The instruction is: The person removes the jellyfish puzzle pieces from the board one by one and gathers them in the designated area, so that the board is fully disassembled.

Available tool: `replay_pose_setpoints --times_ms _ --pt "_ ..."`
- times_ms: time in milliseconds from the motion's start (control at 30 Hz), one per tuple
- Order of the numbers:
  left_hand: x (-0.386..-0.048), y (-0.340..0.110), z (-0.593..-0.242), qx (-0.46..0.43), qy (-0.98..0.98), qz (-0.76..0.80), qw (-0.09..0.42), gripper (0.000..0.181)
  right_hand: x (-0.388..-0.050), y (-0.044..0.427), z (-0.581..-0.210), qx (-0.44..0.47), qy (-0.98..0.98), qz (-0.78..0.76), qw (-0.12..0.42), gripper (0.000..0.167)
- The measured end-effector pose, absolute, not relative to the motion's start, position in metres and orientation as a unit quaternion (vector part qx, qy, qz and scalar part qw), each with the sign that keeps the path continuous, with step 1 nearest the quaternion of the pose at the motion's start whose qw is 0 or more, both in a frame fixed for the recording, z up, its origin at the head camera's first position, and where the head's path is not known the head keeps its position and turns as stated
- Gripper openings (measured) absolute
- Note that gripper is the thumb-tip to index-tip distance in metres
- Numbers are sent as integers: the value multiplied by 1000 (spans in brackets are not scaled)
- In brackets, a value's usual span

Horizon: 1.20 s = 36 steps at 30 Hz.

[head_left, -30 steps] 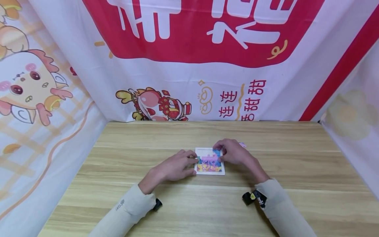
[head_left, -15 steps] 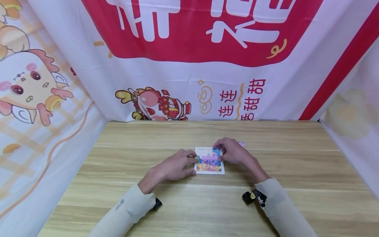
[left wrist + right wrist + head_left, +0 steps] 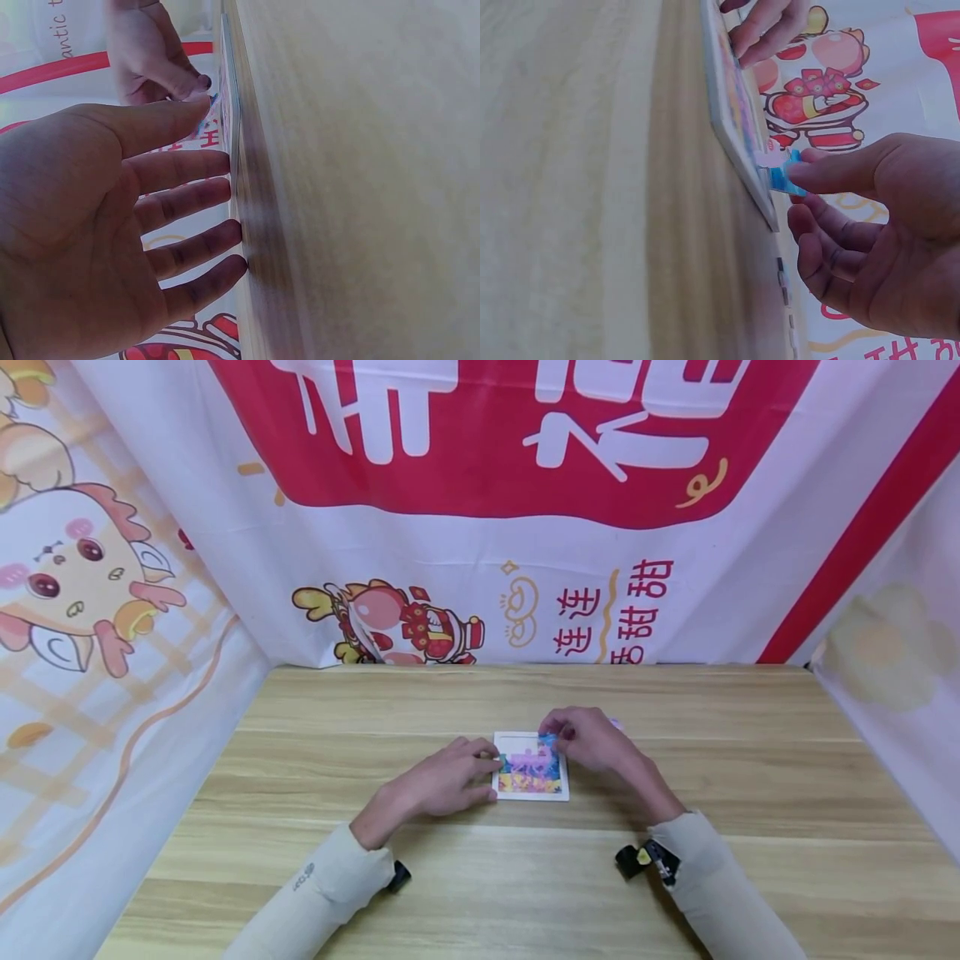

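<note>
Pinching a small blue piece between thumb and finger, your right hand is at the far right corner of the picture board. The piece is tilted there; it is hard to tell if its edge touches the board. Half a second ago, your thumb was lower on the board's right edge. Now it has gone up toward the corner, and more of that edge shows. So this piece seems not to be flat in its place yet. Your left hand has its fingers spread, tips at the board's left edge, and pinches nothing. That may help keep the board from sliding. Bright colors fill the board's near part, but its far left part is plain white. Thin loose bits, maybe more pieces, lie on the table to the board's right.
</note>
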<state>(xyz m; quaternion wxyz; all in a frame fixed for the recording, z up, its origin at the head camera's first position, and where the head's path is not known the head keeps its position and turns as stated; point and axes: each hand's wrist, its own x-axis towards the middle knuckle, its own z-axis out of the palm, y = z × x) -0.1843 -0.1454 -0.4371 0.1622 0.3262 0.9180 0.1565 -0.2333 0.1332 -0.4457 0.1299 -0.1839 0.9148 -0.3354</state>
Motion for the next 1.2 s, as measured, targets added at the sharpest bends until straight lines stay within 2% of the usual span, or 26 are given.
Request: replay_pose_setpoints --times_ms 133,300,1200 --pt "-184 -145 -436 328 918 156 160 53 -233 135 -443 -193 914 -341 108 23" --pt "-184 -146 -437 329 918 153 159 53 -234 137 -443 -203 906 -355 106 22" --pt "-184 -146 -438 329 919 150 157 53 -246 185 -443 -176 885 -403 153 21"
